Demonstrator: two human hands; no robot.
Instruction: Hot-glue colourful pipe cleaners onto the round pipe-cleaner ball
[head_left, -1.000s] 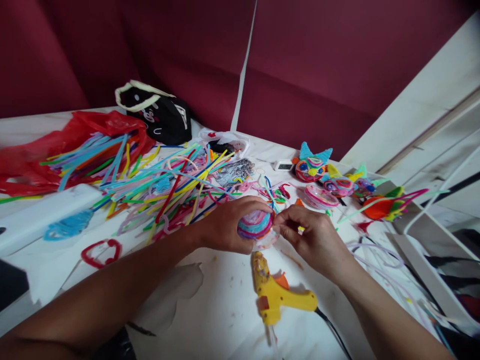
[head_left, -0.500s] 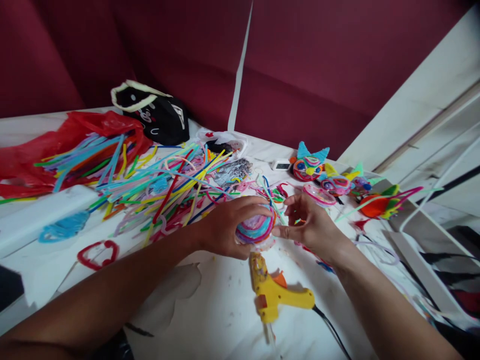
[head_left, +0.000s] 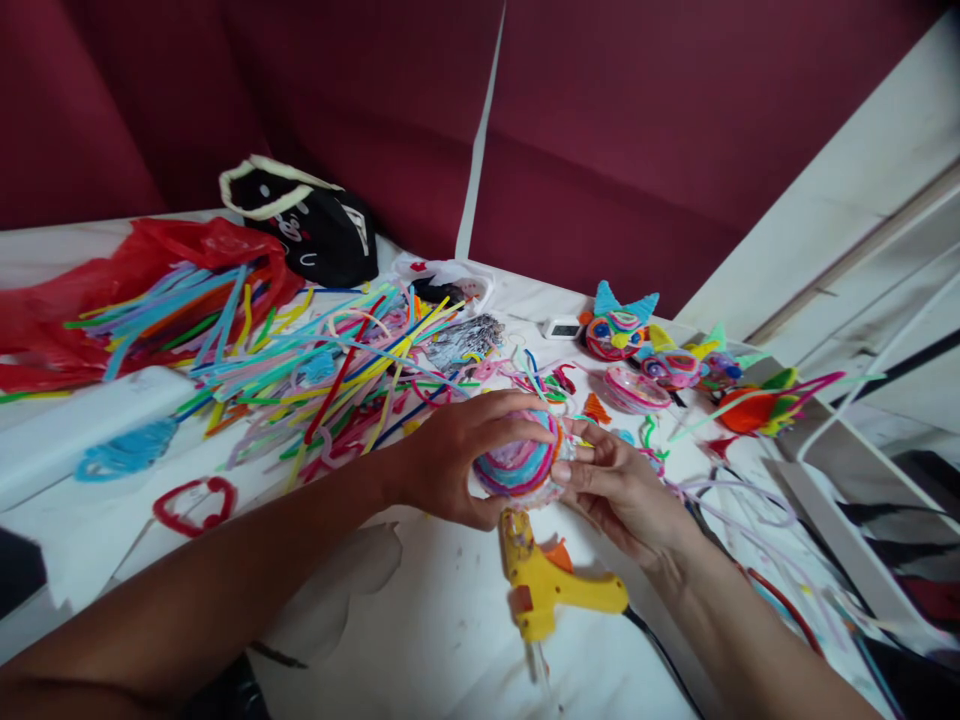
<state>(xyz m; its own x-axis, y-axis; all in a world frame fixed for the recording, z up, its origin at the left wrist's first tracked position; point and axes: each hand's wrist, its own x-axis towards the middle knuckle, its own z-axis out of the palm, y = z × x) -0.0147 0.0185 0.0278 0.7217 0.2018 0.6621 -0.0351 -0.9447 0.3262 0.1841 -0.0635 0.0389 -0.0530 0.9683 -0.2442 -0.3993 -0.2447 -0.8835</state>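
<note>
A round ball (head_left: 519, 466) wound with pink, blue, purple and orange pipe cleaners is held above the white table. My left hand (head_left: 457, 455) curves round its left side, thumb below and fingers over the top. From the right, my right hand (head_left: 611, 480) pinches the ball's pale, clear-looking right edge between thumb and fingers. Just below the ball lies a yellow glue gun (head_left: 551, 585), its nozzle end toward me and its black cord running off to the lower right.
Loose pipe cleaners (head_left: 322, 370) spread across the left, beside a red plastic bag (head_left: 225, 250) and a black pouch (head_left: 322, 235). Finished pipe-cleaner figures (head_left: 619, 325), a pink bowl-shaped piece (head_left: 636, 388) and a small white display (head_left: 562, 328) stand at the back right. A red heart shape (head_left: 195, 505) lies left.
My right hand has closed in on the ball and now grips its right edge. A pale green pipe cleaner near that hand no longer shows there. My left hand keeps its hold.
</note>
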